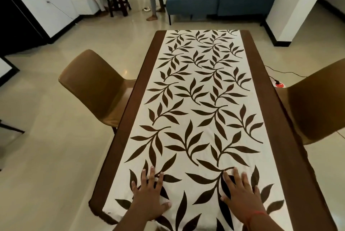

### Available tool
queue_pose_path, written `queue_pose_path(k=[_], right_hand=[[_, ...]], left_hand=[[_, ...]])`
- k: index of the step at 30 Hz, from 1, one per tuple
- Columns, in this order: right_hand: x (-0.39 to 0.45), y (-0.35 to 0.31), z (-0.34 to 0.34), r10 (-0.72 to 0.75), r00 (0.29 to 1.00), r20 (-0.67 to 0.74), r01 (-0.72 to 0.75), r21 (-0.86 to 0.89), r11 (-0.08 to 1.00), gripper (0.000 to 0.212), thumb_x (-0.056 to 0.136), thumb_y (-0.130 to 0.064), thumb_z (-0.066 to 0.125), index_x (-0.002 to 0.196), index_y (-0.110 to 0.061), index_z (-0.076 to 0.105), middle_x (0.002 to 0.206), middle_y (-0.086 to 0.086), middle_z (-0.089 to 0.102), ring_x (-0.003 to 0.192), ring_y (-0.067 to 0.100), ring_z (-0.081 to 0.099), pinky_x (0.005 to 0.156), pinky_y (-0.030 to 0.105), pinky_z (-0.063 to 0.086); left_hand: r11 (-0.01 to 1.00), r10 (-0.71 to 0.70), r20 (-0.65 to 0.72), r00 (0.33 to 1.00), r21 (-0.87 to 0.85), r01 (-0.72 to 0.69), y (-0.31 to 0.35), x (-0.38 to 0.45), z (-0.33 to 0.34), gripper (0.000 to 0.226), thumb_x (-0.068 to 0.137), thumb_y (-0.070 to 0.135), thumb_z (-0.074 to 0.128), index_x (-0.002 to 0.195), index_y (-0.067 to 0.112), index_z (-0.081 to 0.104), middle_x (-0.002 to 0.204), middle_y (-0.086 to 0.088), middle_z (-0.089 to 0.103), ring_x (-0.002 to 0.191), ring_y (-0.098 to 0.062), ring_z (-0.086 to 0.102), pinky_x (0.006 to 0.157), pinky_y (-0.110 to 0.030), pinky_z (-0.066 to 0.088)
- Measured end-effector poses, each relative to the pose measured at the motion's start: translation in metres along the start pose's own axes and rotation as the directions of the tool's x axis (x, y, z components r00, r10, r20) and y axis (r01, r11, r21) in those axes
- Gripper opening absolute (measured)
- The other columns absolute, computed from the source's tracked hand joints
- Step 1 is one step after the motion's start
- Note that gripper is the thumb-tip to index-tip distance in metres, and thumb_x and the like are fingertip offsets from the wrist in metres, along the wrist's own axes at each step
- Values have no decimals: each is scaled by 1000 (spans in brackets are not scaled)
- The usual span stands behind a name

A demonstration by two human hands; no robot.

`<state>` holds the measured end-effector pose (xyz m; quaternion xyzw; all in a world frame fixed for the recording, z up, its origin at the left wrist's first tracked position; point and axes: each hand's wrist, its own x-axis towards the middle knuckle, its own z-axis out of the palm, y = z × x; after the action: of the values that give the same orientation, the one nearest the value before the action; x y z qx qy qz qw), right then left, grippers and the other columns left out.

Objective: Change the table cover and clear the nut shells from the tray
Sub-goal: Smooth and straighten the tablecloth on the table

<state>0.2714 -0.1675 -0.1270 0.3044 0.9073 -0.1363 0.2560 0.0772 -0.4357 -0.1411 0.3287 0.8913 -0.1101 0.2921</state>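
A table cover point(197, 100), white with dark brown leaves and brown side bands, lies spread along the whole table from the near edge to the far end. My left hand point(149, 195) rests flat on it near the front left, fingers apart. My right hand point(240, 193), with a red thread at the wrist, lies flat on it near the front right, fingers spread. Neither hand holds anything. No tray or nut shells are in view.
A brown chair point(97, 85) stands at the table's left side and another chair point(317, 103) at its right. A red and white power strip point(279, 83) with a cable lies on the floor right of the table. Beyond are a blue sofa point(224, 3), a wooden stool point(117, 1) and seated people.
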Motion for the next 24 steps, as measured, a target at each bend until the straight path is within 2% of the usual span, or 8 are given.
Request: queue_pose_path(k=[8,17,21,24], right_hand=[[-13,35,5,-21,1000,5,21,-13,1000,80,94,-65,35,152,-42,-14,163,-2,-21,151,30,-16,119,60,11],[-11,47,11,-30,1000,4,30,-26,999,82,92,-66,37,152,-43,-13,164,-3,-20,151,31,-13,117,62,15],[-9,42,11,-31,999,13,31,-11,999,83,92,-63,39,153,-42,-12,164,-2,-20,151,31,-14,117,63,14],[-10,42,11,-34,999,35,35,-12,999,84,92,-61,41,153,-41,-13,163,-1,-23,150,32,-17,116,63,9]], left_hand=[[999,-33,34,999,-21,33,40,-21,4,108,73,86,33,151,35,-22,157,-4,-37,145,-37,-30,111,-71,-1],[999,-28,52,998,-35,30,52,-35,1,106,76,86,34,150,37,-24,157,-3,-37,145,-36,-31,111,-71,-5],[996,-48,58,997,-69,52,45,-33,5,108,72,89,32,149,40,-25,155,1,-40,145,-31,-32,112,-71,-5],[995,-72,65,995,-67,76,38,-25,12,116,61,96,27,149,41,-25,153,4,-42,148,-29,-27,112,-71,1]])
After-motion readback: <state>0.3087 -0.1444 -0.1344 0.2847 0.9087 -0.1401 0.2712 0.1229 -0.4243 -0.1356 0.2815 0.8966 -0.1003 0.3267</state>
